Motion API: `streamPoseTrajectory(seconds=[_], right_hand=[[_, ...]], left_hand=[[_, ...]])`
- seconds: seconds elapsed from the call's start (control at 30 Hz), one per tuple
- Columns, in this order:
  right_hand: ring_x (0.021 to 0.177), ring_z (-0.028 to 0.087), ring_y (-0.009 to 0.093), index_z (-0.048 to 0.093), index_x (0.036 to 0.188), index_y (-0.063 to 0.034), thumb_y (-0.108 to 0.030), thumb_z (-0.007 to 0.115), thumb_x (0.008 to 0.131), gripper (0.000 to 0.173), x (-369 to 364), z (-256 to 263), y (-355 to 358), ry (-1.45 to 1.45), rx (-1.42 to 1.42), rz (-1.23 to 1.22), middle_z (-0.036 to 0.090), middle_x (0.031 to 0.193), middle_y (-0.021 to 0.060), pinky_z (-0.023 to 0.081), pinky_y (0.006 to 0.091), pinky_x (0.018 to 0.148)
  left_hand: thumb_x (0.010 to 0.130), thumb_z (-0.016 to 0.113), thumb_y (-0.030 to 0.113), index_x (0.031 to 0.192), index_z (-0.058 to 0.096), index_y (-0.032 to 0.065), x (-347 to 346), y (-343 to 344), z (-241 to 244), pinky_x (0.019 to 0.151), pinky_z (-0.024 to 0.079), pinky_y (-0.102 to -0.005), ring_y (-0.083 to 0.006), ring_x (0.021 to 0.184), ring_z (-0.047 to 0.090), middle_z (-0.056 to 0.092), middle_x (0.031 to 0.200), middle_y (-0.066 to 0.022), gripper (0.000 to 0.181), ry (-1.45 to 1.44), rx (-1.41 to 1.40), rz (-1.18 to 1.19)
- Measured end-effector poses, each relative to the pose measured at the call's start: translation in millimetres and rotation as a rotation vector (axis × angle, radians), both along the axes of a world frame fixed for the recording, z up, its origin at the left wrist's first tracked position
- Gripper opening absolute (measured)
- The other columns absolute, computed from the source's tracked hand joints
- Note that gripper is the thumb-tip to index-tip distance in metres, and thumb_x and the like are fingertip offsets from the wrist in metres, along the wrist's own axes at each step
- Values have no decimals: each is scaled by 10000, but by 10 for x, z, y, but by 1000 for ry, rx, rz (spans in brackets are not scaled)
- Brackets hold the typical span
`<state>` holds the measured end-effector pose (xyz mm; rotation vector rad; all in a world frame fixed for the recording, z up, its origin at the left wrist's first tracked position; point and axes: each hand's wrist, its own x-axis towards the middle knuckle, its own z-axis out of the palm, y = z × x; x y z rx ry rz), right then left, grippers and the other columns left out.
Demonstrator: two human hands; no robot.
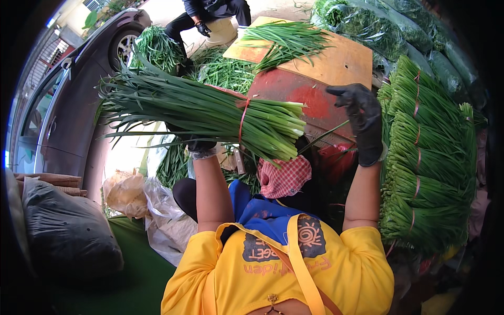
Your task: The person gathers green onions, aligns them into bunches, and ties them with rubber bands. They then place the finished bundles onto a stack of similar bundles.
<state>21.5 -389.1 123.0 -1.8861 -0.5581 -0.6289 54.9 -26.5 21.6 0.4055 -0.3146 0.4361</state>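
My left hand (pixel 201 146), in a dark glove, grips a thick bundle of garlic chives (pixel 189 104) from below; the leaves hide most of its fingers. A red tie (pixel 243 120) circles the bundle near its pale cut ends, which point right, while the leaf tips spread left. My right hand (pixel 359 118), also in a dark glove, is raised to the right of the cut ends with its fingers apart and partly bent. A loose chive stalk (pixel 325 136) slants between the bundle and this hand; whether it touches the glove I cannot tell.
Tied chive bundles (pixel 427 177) are stacked at my right. Ahead, loose chives (pixel 287 39) lie on a wooden board (pixel 342 65) above a red surface (pixel 291 88). A knife handle (pixel 238 161) shows below the bundle. Another person (pixel 214 13) sits ahead; a car (pixel 82 82) stands left.
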Motion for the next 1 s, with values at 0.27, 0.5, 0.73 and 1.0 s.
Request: streamPoseTrajectory(seconds=[0.27, 0.5, 0.73, 1.0], right_hand=[[659, 546, 273, 586, 701, -72, -200, 706, 743, 180, -18, -130, 381, -286, -494, 17, 541, 675, 81, 447, 380, 589], [631, 561, 173, 553, 679, -60, 1, 662, 730, 135, -90, -135, -72, 57, 26, 184, 560, 680, 54, 462, 321, 578], [837, 565, 259, 550, 698, -24, -126, 529, 850, 184, -150, -406, -1285, 91, 1343, 295, 516, 650, 75, 446, 419, 856], [805, 511, 249, 509, 607, -52, -127, 478, 842, 248, -93, -445, -1481, -93, 1471, 407, 475, 583, 62, 412, 392, 826]], left_hand=[[931, 324, 519, 1324, 425, 91, -76, -171, -81, 995, 384, -455, -298, 1149, 491, 474, 1314, -126, 590, -22, 10, -105], [967, 334, 426, 1316, 403, 60, 25, -263, -36, 927, 460, -390, -248, 1114, 516, 498, 1273, -122, 511, 149, 341, 93], [961, 346, 422, 1223, 484, 50, 219, -188, -306, 900, 479, -403, -262, 1037, 556, 551, 1199, -122, 475, 314, -67, -71], [925, 329, 453, 1318, 395, 49, 258, -183, -416, 815, 516, -434, -276, 945, 596, 563, 1182, -130, 567, 135, 151, -432]])
